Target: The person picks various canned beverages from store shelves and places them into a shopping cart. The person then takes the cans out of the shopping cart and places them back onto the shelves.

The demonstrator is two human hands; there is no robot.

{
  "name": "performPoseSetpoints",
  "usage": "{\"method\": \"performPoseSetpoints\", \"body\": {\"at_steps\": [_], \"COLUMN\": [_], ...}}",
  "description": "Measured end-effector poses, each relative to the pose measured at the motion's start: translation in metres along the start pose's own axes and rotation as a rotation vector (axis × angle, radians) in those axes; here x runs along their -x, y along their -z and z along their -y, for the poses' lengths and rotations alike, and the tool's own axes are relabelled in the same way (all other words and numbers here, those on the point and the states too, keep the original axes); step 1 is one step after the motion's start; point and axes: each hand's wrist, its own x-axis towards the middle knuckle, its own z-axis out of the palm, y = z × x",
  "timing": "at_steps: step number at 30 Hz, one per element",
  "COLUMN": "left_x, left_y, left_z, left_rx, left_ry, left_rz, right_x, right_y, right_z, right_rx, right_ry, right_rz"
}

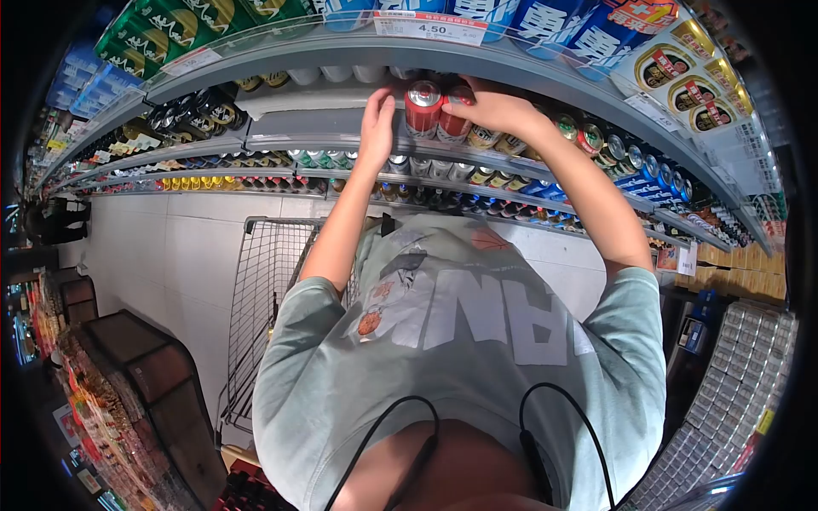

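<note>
Two red drink cans stand side by side at the front of a shelf. My right hand (490, 111) is wrapped around the right-hand red can (454, 126), thumb across its front, the other fingers hidden behind it. Just left of the other red can (423, 115), my left hand (377, 121) is raised with its fingers stretched upward, holding nothing visible. A small gap seems to separate it from that can. Gold-topped cans (483, 137) stand to the right of my right hand.
Above my hands runs a shelf edge with a 4.50 price tag (430, 28) and blue multipacks (550, 25). Lower shelves hold many cans and bottles. A wire shopping cart (264, 281) stands at my left side. A dark-sided display bin (158, 375) is farther left, stacked packs (724, 400) at right.
</note>
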Motion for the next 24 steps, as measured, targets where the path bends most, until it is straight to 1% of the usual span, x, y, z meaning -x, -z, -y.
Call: {"method": "performPoseSetpoints", "body": {"at_steps": [1,2,3,5,7,8,9,11,13,14,15,16,17,18,19,21,22,23,24], "left_x": [0.014,0.032,0.053,0.111,0.185,0.229,0.274,0.364,0.44,0.477,0.502,0.525,0.548,0.552,0.556,0.569,0.568,0.566,0.564], "left_y": [0.01,0.023,0.037,0.066,0.095,0.108,0.118,0.13,0.136,0.146,0.149,0.154,0.157,0.157,0.155,0.161,0.163,0.163,0.162], "left_z": [0.002,0.008,0.016,0.042,0.065,0.084,0.099,0.101,0.093,0.1,0.095,0.091,0.086,0.068,0.055,0.068,0.069,0.067,0.065], "left_rx": [0.013,-0.019,-0.051,-0.202,-0.606,-0.744,-0.881,-1.121,-1.192,-1.192,-1.148,-1.103,-1.053,-1.144,-1.224,-1.256,-1.259,-1.256,-1.252], "left_ry": [-0.036,-0.016,0.006,0.057,0.141,0.207,0.279,0.443,0.77,0.909,1.003,1.092,1.182,1.274,1.232,1.147,1.13,1.113,1.096], "left_rz": [-0.047,-0.101,-0.157,-0.255,-0.285,-0.298,-0.307,-0.306,-0.32,-0.328,-0.328,-0.329,-0.327,-0.214,-0.188,-0.204,-0.186,-0.173,-0.203], "right_x": [0.013,0.029,0.049,0.076,0.12,0.142,0.165,0.211,0.257,0.277,0.297,0.313,0.326,0.336,0.347,0.361,0.364,0.363,0.365], "right_y": [0.013,0.02,0.048,0.019,0.006,-0.006,-0.021,-0.049,-0.084,-0.099,-0.115,-0.131,-0.146,-0.16,-0.172,-0.188,-0.197,-0.191,-0.19], "right_z": [0.012,0.021,0.046,0.018,0.007,0.001,-0.005,-0.011,-0.018,-0.019,-0.019,-0.018,-0.012,-0.003,0.008,0.032,0.044,0.064,0.074], "right_rx": [0.031,0.007,-0.059,-0.311,-0.685,-0.805,-0.925,-1.011,-1.293,-1.369,-1.448,-1.454,-1.518,-1.567,-1.612,-1.724,-1.725,-1.668,-1.625], "right_ry": [-0.046,-0.1,-0.199,0.092,-0.007,-0.059,-0.116,-0.193,-0.354,-0.374,-0.396,-0.429,-0.558,-0.627,-0.705,-0.645,-0.66,-0.719,-0.682], "right_rz": [-0.027,-0.064,0.025,-0.388,-0.293,-0.28,-0.262,-0.273,-0.261,-0.224,-0.191,-0.163,-0.153,-0.154,-0.159,-0.117,-0.106,-0.102,-0.047]}}
